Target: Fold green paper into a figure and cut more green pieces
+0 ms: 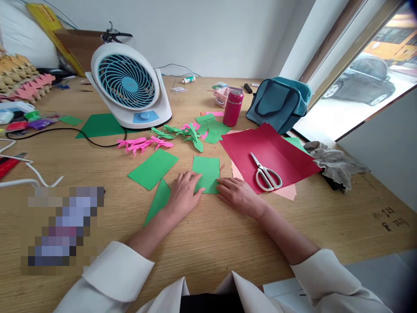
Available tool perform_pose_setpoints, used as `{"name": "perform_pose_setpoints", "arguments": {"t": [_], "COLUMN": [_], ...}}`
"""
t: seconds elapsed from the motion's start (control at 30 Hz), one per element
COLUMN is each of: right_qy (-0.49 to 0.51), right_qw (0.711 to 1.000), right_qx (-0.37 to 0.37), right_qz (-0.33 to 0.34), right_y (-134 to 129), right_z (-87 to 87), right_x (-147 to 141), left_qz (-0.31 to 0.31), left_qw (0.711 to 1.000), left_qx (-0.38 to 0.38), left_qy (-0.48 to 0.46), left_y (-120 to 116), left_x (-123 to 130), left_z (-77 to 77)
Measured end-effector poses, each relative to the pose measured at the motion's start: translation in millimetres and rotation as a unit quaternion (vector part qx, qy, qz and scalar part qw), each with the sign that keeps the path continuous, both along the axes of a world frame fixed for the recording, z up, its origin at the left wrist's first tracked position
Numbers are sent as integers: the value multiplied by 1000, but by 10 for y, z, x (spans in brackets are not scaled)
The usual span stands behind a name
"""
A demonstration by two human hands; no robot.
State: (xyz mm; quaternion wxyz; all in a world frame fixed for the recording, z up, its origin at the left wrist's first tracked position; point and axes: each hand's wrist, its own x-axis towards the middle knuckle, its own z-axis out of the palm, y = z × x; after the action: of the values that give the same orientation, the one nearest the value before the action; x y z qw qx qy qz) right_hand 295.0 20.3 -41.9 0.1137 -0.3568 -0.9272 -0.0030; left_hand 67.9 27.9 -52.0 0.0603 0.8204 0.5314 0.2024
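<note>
A green paper rectangle [208,171] lies flat on the wooden table between my two hands. My left hand [185,190] rests on its left edge with the fingers spread a little. Against the right edge, my right hand [239,195] lies with its fingers stretched out over the tabletop. To the left is another green sheet [153,168], and a green piece [158,201] is partly covered by my left hand and forearm. White-handled scissors [265,174] lie on red paper sheets [286,152] at the right. Pale pink paper [288,191] shows under the red sheets.
Pink paper cutouts [143,144] and green cutouts [192,134] lie beyond the sheets. Behind them are a fan [130,87], a red flask [233,108] and a blue bag [276,104]. A black cable [65,129] crosses the left side. A grey cloth [332,163] lies far right.
</note>
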Motion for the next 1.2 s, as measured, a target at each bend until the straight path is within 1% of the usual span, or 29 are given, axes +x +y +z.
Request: {"name": "perform_pose_setpoints", "arguments": {"t": [0.13,0.27,0.33,0.4,0.5,0.6,0.67,0.73,0.8,0.87,0.93,1.0,1.13,1.2], "right_qy": [-16,-1,46,120,241,334,368,381,386,395,420,464,562,587], "right_qw": [1000,1000,998,992,966,930,913,903,894,881,855,812,710,677], "right_qx": [15,15,12,-5,-69,-128,-147,-159,-167,-181,-219,-278,-381,-411], "right_qz": [15,-9,-28,-42,-63,-80,-98,-122,-153,-186,-213,-219,-187,-168], "right_y": [9,18,7,-15,-47,-48,-32,-11,10,28,48,71,108,111], "right_z": [-1,15,26,35,37,18,0,-12,-17,-23,-36,-55,-66,-49], "right_x": [-3,-26,-34,-37,-42,-59,-72,-77,-68,-46,-18,5,5,-17], "left_qz": [-18,-31,-40,-47,-41,-9,20,37,37,41,52,59,55,66], "left_qw": [1000,999,998,996,985,959,933,897,857,823,794,768,731,717], "left_qx": [6,11,21,32,35,6,-37,-99,-151,-171,-171,-174,-194,-204], "left_qy": [-16,-29,-41,-71,-166,-283,-357,-429,-490,-541,-581,-614,-652,-663], "left_y": [-106,-140,-137,-128,-118,-123,-130,-129,-116,-91,-63,-41,-30,-31], "left_x": [-8,5,4,-10,-37,-44,-39,-33,-34,-41,-54,-69,-92,-97], "left_z": [-25,-22,-10,15,62,88,85,80,83,93,99,91,49,37]}}
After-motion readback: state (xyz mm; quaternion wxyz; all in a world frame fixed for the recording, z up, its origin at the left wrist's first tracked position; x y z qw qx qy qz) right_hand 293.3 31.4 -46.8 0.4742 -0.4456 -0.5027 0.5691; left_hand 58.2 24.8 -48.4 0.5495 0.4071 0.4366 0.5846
